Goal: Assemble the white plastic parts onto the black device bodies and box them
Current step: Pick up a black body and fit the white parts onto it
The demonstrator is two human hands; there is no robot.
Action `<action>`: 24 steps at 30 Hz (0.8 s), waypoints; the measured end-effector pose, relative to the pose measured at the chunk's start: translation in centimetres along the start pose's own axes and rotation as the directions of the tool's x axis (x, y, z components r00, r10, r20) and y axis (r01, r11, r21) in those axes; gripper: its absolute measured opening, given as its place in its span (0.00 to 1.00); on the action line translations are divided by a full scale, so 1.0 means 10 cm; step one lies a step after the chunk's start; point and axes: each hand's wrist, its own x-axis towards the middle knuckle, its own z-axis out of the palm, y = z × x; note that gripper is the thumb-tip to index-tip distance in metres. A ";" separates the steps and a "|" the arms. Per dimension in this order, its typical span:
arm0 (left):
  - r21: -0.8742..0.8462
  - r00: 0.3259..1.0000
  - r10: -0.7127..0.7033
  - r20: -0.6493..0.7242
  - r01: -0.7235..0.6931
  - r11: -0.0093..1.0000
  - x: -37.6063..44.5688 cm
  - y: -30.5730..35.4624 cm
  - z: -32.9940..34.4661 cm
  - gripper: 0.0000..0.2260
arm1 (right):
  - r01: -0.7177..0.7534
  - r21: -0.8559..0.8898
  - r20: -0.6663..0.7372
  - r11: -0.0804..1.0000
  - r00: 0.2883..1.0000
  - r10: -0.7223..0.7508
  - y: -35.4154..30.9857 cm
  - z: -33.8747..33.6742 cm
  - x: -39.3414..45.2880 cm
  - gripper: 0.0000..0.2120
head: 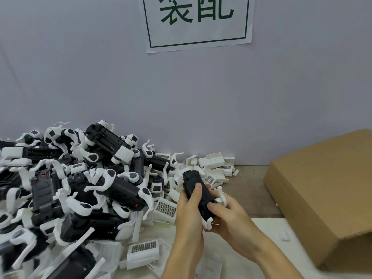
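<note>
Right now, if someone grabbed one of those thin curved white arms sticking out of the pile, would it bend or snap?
Probably springy rather than floppy: the white arms hold their curve unsupported in the pile. Likely light, being thin moulded plastic. They might snag, since many hook over neighbouring black bodies, so pulling one could drag others along.

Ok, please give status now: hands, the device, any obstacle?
Both hands, left and right, grip one black device body. White part at its near end. Cardboard box right, path unobstructed.
</note>
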 end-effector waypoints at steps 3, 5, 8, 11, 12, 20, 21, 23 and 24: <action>-0.019 1.000 -0.012 -0.004 0.012 1.000 0.00 0.02 -0.02 0.08 | 0.016 -0.011 0.046 1.000 0.999 -0.016 0.01 0.00 -0.01 0.22; -0.031 1.000 -0.013 0.006 0.013 0.999 0.01 0.02 -0.02 0.08 | 0.018 -0.014 0.058 1.000 0.998 -0.017 0.01 0.00 -0.02 0.22; -0.053 1.000 -0.008 0.011 0.009 0.999 0.03 0.03 -0.04 0.09 | 0.005 -0.026 0.047 1.000 0.999 -0.004 0.03 0.01 0.00 0.20; -0.063 1.000 -0.002 0.004 0.002 0.998 0.04 0.02 -0.05 0.09 | -0.018 -0.020 0.083 1.000 0.996 0.020 0.04 -0.01 0.03 0.18; -0.066 1.000 0.002 0.002 -0.002 0.998 0.05 0.01 -0.05 0.09 | -0.020 -0.026 0.088 0.999 0.996 0.022 0.04 -0.01 0.02 0.19; -0.051 0.997 0.062 0.037 -0.060 0.997 0.06 -0.02 -0.06 0.09 | 0.006 -0.122 -0.003 0.993 1.000 -0.006 0.06 -0.03 0.02 0.21; -0.058 0.997 0.062 0.038 -0.060 0.997 0.06 -0.02 -0.06 0.09 | 0.010 -0.109 0.004 0.994 1.000 -0.010 0.06 -0.01 0.02 0.19; -0.060 0.997 0.063 0.038 -0.061 0.996 0.06 -0.02 -0.06 0.09 | 0.005 -0.072 0.015 0.997 1.000 -0.004 0.03 0.01 0.01 0.15; -0.057 0.997 0.065 0.037 -0.063 0.996 0.06 -0.02 -0.06 0.09 | 0.004 -0.066 0.015 0.998 1.000 -0.003 0.03 0.01 0.01 0.14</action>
